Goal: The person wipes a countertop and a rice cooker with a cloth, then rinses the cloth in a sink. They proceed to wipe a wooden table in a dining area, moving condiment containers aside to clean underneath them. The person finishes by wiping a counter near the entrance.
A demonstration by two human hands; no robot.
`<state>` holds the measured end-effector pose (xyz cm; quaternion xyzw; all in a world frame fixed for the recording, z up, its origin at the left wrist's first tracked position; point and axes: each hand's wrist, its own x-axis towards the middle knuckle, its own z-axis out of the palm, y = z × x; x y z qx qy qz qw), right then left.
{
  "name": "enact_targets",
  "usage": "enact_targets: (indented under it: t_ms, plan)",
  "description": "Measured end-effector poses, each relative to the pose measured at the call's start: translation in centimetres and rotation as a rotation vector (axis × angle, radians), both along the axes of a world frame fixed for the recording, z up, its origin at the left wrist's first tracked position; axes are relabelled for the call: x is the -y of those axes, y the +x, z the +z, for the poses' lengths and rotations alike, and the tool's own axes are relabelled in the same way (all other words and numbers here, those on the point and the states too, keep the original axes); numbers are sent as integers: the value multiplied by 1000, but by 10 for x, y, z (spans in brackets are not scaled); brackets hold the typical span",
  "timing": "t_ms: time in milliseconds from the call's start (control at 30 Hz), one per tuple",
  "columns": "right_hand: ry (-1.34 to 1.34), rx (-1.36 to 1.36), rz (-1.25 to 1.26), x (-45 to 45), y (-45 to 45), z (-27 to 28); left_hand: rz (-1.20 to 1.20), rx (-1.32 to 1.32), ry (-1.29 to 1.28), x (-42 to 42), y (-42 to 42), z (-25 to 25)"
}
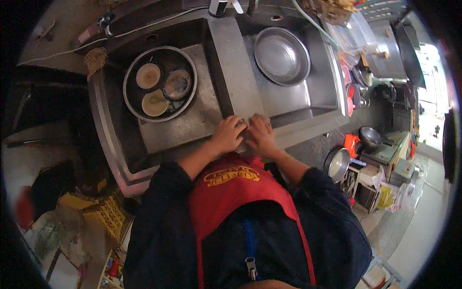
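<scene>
My left hand [229,134] is at the front end of the steel divider [240,68] between two sink basins, fingers bent and a little apart. Close beside it, my right hand [261,134] is slightly blurred, its fingers over the same front edge. Nothing shows in either hand, though the palms are hidden. In the left basin [180,135] stands a round metal basin [193,86] of dark water with three bowls: an upper-left bowl [148,76], a right bowl [177,84] and a lower bowl [155,103]. Another round metal basin [281,56] lies in the right basin [323,90].
A green hose [314,25] and a white cable [144,26] run along the back. A crumpled brown cloth [95,59] hangs at the sink's left corner. Clear plastic containers [352,34] and a metal pot [338,164] stand to the right. A red apron [238,191] covers my front.
</scene>
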<state>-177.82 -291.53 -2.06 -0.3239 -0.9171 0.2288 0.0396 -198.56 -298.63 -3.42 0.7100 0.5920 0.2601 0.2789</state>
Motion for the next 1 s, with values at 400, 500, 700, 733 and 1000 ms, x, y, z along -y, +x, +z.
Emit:
enact_targets:
  t_ms: [400, 500, 700, 733, 1000]
  plan:
    - [227, -384, 85, -271, -255, -79, 560, 83, 134, -109, -96, -27]
    - [32, -556, -246, -316, -310, -91, 608, 90, 187, -156, -134, -38]
    - [394, -270, -167, -293, -295, -91, 667, 77, 100, -169, -149, -36]
    - [365, -219, -119, -286, -283, -80, 653, 72, 106, -159, -142, -40]
    - [-302, -276, -132, -88, -96, -62, 393, 159, -38, -85, -28, -7]
